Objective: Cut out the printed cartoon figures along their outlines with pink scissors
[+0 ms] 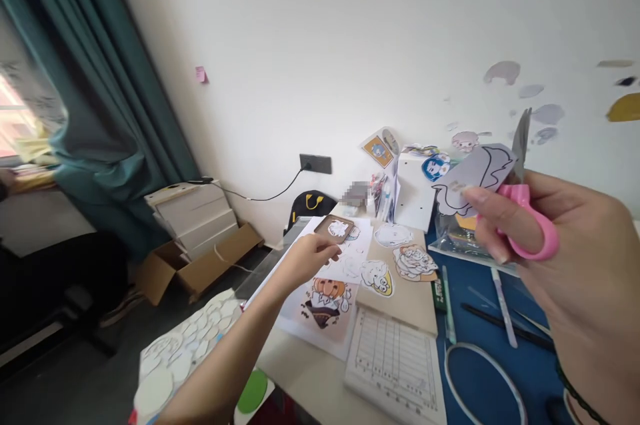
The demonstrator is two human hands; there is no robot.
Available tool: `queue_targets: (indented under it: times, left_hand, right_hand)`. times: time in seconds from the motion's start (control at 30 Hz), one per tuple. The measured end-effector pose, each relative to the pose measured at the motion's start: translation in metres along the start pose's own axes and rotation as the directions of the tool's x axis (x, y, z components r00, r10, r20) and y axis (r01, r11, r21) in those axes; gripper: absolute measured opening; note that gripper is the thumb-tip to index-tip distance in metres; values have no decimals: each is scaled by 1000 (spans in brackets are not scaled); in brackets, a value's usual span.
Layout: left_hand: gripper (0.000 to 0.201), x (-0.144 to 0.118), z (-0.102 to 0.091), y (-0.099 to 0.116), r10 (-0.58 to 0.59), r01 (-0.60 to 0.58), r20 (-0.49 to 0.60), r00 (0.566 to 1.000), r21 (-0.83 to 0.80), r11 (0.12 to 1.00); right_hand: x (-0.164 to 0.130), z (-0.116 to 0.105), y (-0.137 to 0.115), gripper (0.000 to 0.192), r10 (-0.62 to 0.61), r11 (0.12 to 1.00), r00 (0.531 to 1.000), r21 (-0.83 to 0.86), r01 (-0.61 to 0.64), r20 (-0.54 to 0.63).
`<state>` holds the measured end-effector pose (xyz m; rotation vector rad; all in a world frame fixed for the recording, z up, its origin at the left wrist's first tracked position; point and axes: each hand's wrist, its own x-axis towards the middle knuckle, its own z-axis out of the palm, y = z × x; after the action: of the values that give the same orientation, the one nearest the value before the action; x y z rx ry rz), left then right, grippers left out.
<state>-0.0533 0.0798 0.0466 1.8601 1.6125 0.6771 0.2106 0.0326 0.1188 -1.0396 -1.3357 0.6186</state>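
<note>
Pink scissors (pixel 530 225) and a paper cutout (pixel 475 175) are clasped in the right hand (pixel 575 265); left of them, a brown card (pixel 334 227) is pinched by the left hand (pixel 307 258) above the table (pixel 310 371).

A teal curtain (pixel 100 98) hangs behind stacked drawers (pixel 193 215) and a cardboard box (pixel 200 268).

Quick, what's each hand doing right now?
Left hand: closed on a small brown card with a white cutout.
Right hand: closed on pink scissors and a paper cutout.
</note>
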Motion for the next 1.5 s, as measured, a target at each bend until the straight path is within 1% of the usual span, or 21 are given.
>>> queue_targets:
  times: [0.07,0.13,0.23,0.33,0.37,0.43,0.53,0.7,0.83,0.93,1.03,1.17,1.2,1.27,1.33,1.37,1.4,1.43,1.5]
  left_hand:
    - [23,-4,2,-22,-61,61,10,998,18,998]
    - [23,-9,3,-34,-93,92,25,995,23,995]
    - [23,-17,4,-40,-91,90,45,995,19,996]
    - [23,-22,5,-42,-57,56,44,997,20,998]
    - [23,-23,5,-43,-44,43,40,998,24,999]
    - [22,-23,9,-46,-24,23,27,999,43,999]
    - [21,-22,16,-52,-19,19,-8,1000,112,994]
    - [20,-23,21,-56,-7,24,-69,998,243,970]
    - [22,-18,19,-45,39,-5,-122,992,271,963]
    - [24,-8,22,-30,81,-39,-165,983,246,969]
    - [24,6,26,-15,130,-92,-187,974,198,976]
    - [19,19,26,-1,203,-190,-173,964,87,978]
    - [21,21,27,3,216,-212,-165,962,43,976]
    - [29,25,33,11,247,-258,-140,959,-67,964]
    - [37,28,45,22,298,-311,-90,950,-206,928]
    - [36,29,53,28,334,-334,-50,941,-283,899]
    - [32,30,63,33,370,-345,-1,929,-362,866]
    - [24,30,73,37,399,-340,47,916,-437,833]
    - [23,29,91,42,429,-301,111,896,-559,773]
  right_hand:
    - [-3,1,1,38,3,999,1000,-34,-2,18]
    - [-7,2,0,40,-7,996,1000,-86,10,29]
    - [-14,5,-7,42,-18,992,1000,-127,19,8]
    - [-21,9,-13,40,-4,991,997,-131,-5,-73]
    - [-23,9,-13,38,1,992,997,-126,-11,-76]
    - [-26,11,-6,34,17,994,999,-108,-20,-28]
    - [-28,11,19,34,62,992,997,-113,-55,53]
    - [-30,2,80,23,163,980,984,-125,-154,65]
    - [-33,-4,118,19,238,970,966,-68,-233,95]
    - [-36,-6,133,17,286,958,947,-47,-282,146]
    - [-36,-8,139,16,308,951,935,-30,-307,175]
    - [-36,-9,139,16,320,945,928,3,-326,190]
    - [-36,-8,138,17,323,944,927,11,-331,193]
    - [-38,-5,136,17,329,940,922,25,-341,203]
    - [-40,0,133,17,332,937,917,36,-348,221]
    - [-41,2,132,16,333,936,914,40,-351,232]
    - [-42,4,130,15,333,935,911,42,-353,243]
    - [-42,5,129,14,335,934,908,44,-356,251]
    - [-42,6,126,14,342,930,904,48,-365,257]
